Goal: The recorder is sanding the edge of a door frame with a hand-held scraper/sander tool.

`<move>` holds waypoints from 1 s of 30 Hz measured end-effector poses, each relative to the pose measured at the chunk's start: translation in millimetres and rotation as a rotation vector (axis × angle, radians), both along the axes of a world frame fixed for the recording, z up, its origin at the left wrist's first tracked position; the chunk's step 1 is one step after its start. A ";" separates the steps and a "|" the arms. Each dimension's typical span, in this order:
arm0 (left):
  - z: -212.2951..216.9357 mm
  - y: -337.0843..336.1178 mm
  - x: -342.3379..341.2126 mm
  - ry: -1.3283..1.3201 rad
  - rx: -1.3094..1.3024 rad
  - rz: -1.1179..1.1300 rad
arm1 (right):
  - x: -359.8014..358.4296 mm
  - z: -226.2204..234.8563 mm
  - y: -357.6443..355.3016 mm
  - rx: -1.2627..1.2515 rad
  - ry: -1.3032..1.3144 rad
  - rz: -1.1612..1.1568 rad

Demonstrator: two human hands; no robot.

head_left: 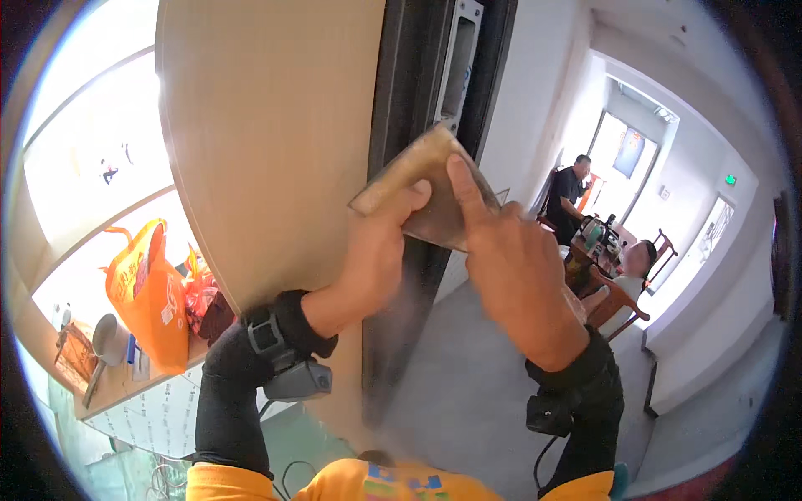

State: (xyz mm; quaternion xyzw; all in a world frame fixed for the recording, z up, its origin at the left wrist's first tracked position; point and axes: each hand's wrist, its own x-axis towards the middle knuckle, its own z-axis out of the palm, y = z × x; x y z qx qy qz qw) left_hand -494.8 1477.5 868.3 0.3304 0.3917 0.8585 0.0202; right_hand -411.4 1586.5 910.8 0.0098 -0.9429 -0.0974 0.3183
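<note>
Under the fingers (464,182), a brownish plate (441,215), right edge part-hidden.

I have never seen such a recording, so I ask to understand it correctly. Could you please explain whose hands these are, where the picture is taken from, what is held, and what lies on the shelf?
No robot is here: the left hand and right hand are a person's own, with a box-shaped device at each wrist. The one picture comes from a wide fisheye camera worn on the head, looking down, so straight edges bend toward the rim. The left hand holds a flat brownish plate, thumb on its face; the right index finger also lies on it. Past it is a slotted metal fitting on a dark upright, beside a wood-coloured panel. The shelf at left carries an orange bag and a grey long-handled pan. Farther back are two other people.
</note>
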 end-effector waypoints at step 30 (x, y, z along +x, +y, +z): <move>13.6 -1.3 4.4 0.015 -0.093 0.065 | -0.7 2.4 4.1 -0.108 -0.108 0.083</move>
